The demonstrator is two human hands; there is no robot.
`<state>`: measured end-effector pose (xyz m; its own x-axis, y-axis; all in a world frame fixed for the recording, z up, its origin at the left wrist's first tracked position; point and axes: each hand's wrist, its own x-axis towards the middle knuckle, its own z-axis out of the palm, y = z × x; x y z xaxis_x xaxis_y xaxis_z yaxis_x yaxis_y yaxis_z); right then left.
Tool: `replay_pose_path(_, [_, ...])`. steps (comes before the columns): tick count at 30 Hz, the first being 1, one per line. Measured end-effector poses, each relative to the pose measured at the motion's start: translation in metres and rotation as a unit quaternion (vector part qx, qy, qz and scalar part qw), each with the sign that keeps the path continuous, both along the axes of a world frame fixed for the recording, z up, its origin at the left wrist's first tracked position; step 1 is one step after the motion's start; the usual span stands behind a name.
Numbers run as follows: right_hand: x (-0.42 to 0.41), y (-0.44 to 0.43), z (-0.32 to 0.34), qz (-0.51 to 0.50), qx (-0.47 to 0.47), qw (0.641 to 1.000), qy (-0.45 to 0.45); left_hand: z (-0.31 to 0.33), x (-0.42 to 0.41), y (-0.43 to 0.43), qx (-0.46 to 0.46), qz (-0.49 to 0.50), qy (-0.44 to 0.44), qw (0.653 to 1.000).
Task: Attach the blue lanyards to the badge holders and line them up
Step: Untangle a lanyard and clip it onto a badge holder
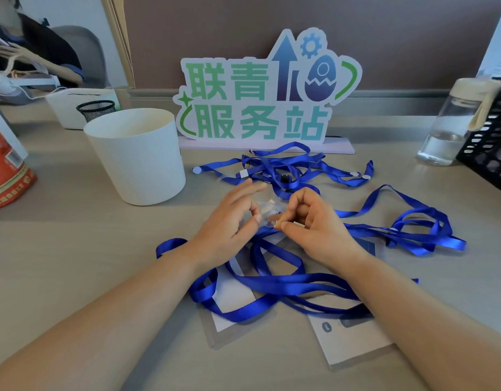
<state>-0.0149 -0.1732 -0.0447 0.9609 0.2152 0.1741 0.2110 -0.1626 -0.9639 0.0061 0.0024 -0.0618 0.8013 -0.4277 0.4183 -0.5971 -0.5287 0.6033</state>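
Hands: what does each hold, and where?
Right hand pinches a small white clip at its end. Left hand seems to pinch a clear plastic piece by its edge.

Left of the cut-out sign (260,103) a tall white round tub (136,156) blocks the way, with a black mesh pen cup (95,110) behind it; further left of the sign, bare desk (74,249) lies open up to a red-orange bag (6,170); just before the sign a tangle of blue lanyards (286,167) covers the surface; right of the sign stand a water bottle (452,122) and a black perforated basket (492,142); well in front of the sign, lanyard loops (271,283) and flat badge holders (353,342) cover the middle.
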Motion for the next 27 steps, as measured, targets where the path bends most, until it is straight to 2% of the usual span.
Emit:
replay_pose_path(3, [0.000, 0.000, 0.001, 0.013, 0.022, 1.000, 0.002, -0.001, 0.002, 0.002, -0.016, -0.026, 0.086, 0.996])
replay_pose_path(6, [-0.002, 0.001, 0.003, 0.021, 0.032, 0.999, 0.003, 0.000, 0.002, 0.005, -0.012, -0.038, 0.098, 0.994])
replay_pose_path(10, [-0.005, 0.002, 0.006, 0.033, 0.040, 0.999, 0.000, 0.004, 0.001, 0.007, 0.057, -0.020, 0.054, 0.997])
replay_pose_path(19, [-0.009, 0.002, 0.012, 0.044, 0.031, 0.999, -0.001, 0.016, 0.000, 0.012, 0.133, 0.056, -0.091, 0.985])
replay_pose_path(23, [-0.011, 0.002, 0.014, 0.034, -0.025, 0.999, -0.032, 0.020, -0.001, 0.016, 0.118, 0.096, -0.150, 0.977])
replay_pose_path(27, [-0.008, 0.000, 0.016, 0.003, -0.144, 0.986, -0.078, 0.024, -0.001, 0.018, 0.116, 0.105, -0.190, 0.969])
